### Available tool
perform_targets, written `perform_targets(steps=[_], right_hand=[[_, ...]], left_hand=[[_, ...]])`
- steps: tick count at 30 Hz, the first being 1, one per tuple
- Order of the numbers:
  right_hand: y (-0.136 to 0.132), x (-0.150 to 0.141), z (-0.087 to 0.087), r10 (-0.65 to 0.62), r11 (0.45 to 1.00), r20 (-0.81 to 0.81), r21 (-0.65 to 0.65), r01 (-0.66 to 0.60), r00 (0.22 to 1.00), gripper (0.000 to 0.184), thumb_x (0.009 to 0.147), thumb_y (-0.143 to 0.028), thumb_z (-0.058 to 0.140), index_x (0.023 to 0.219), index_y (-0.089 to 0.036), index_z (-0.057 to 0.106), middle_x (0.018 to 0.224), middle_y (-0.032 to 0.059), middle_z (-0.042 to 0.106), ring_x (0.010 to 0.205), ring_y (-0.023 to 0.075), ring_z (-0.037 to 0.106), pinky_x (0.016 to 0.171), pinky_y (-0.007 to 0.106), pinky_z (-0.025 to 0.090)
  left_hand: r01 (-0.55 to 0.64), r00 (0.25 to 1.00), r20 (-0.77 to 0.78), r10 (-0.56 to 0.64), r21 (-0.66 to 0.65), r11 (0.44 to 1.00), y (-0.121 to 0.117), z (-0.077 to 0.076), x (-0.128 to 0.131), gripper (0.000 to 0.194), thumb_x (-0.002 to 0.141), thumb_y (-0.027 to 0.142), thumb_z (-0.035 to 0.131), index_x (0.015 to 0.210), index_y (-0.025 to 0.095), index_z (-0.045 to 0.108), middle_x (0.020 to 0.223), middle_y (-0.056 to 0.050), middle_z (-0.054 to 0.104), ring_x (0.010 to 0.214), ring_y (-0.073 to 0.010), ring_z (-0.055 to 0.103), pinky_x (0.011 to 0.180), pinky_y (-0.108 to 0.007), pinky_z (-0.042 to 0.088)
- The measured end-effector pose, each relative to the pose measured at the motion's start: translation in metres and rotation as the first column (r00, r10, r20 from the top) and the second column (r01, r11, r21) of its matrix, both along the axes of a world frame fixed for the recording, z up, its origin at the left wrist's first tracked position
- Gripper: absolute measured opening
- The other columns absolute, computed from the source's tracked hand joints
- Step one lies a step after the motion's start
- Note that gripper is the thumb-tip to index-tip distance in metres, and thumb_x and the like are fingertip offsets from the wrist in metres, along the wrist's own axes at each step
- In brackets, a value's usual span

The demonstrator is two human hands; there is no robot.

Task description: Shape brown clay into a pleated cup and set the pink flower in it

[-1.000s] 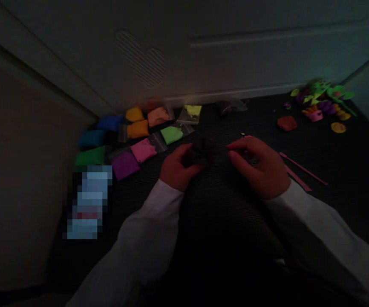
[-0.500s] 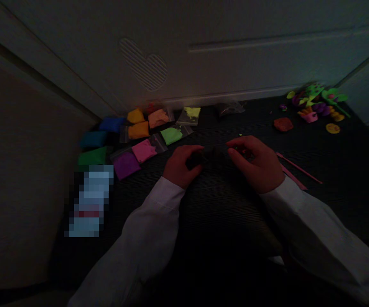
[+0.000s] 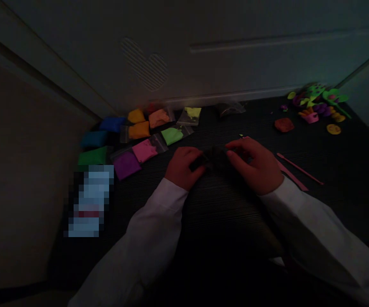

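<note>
Between my hands is a dark, soft-looking lump (image 3: 215, 157), too dim to make out whether it is clay or a bag. My left hand (image 3: 185, 167) curls round its left end, thumb and forefinger closed toward it. From the other side my right hand (image 3: 256, 164) brings thumb and forefinger together at the lump's right edge. Tiny coloured bits lie beneath the right palm, mostly hidden. Just right of that hand rest a thin pink modelling tool (image 3: 299, 168) and a flat pink blade-like tool (image 3: 292, 175).
Bags of coloured clay, among them purple (image 3: 126, 165), pink (image 3: 144, 150) and light green (image 3: 172, 135), line the left and back. A reddish-brown clay lump (image 3: 283, 125), a yellow disc (image 3: 333, 128) and small clay figures (image 3: 312, 104) sit back right. A blurred-out item (image 3: 90, 202) lies left.
Both hands have closed in slightly on the dark lump; my left hand moved a little right. My right fingertips now meet its edge. The view is dimmer.
</note>
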State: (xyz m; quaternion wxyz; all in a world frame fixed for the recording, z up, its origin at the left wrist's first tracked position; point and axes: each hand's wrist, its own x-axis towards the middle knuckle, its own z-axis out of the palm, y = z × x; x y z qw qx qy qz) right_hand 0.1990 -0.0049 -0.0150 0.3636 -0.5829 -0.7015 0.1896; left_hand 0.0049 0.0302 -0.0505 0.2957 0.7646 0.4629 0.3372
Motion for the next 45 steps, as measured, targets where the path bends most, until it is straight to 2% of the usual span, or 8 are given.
perform_targets(steps=[8,14,22,31,40,45], right_hand=[[0.001,0.001,-0.002,-0.011,1.0,0.035,0.005,0.01,0.999,0.018,0.081,-0.023,0.053,0.095,-0.017,0.064,0.086,0.0052,0.067,0.069,0.0153,0.059,0.066,0.032,0.047],[0.003,-0.004,-0.013,0.165,0.983,0.097,-0.102,-0.155,0.982,0.021,0.08,-0.018,0.053,0.095,-0.016,0.067,0.09,0.008,0.068,0.084,0.0201,0.062,0.076,0.036,0.048],[0.007,-0.009,-0.023,0.23,0.97,0.089,-0.106,-0.22,0.969,0.016,0.075,-0.016,0.06,0.09,-0.016,0.066,0.091,0.0081,0.067,0.088,0.0209,0.061,0.08,0.036,0.048],[0.009,-0.01,-0.026,0.231,0.97,0.069,-0.099,-0.224,0.97,0.019,0.078,-0.018,0.059,0.095,-0.014,0.066,0.092,0.0095,0.067,0.088,0.0212,0.06,0.08,0.035,0.046],[0.011,-0.009,-0.025,0.231,0.964,0.07,-0.152,-0.218,0.971,0.015,0.077,-0.016,0.059,0.091,-0.015,0.066,0.089,0.0078,0.066,0.085,0.0209,0.06,0.077,0.034,0.046],[0.011,-0.009,-0.022,0.226,0.961,0.069,-0.18,-0.21,0.972,0.009,0.078,-0.019,0.059,0.082,-0.014,0.066,0.085,0.008,0.065,0.082,0.0202,0.06,0.075,0.034,0.045]], left_hand=[[-0.031,0.999,0.022,0.032,-0.074,0.997,0.001,0.001,-0.001,0.023,0.059,0.023,0.07,0.081,0.023,0.067,0.09,-0.004,0.066,0.096,-0.0255,0.054,0.091,-0.042,0.038],[-0.011,0.998,0.067,0.019,-0.108,0.994,0.005,0.003,0.0,0.015,0.056,0.02,0.072,0.07,0.023,0.07,0.086,-0.004,0.066,0.091,-0.0254,0.055,0.089,-0.041,0.038],[-0.03,0.994,0.104,0.041,-0.113,0.993,0.002,0.002,0.001,0.024,0.054,0.018,0.073,0.076,0.025,0.069,0.081,-0.003,0.066,0.09,-0.0254,0.055,0.088,-0.041,0.04],[-0.047,0.999,-0.025,0.045,-0.098,0.994,0.002,0.003,0.0,0.022,0.057,0.021,0.071,0.079,0.022,0.067,0.086,-0.003,0.066,0.094,-0.0244,0.057,0.088,-0.04,0.043],[-0.016,0.992,-0.124,0.012,-0.031,0.999,0.002,0.002,-0.001,0.021,0.06,0.016,0.07,0.08,0.02,0.067,0.095,-0.004,0.069,0.097,-0.022,0.059,0.09,-0.04,0.045],[-0.01,0.99,-0.143,0.011,0.006,1.0,0.004,0.001,-0.001,0.017,0.063,0.02,0.071,0.079,0.019,0.068,0.095,-0.005,0.069,0.096,-0.0216,0.06,0.089,-0.039,0.046]])
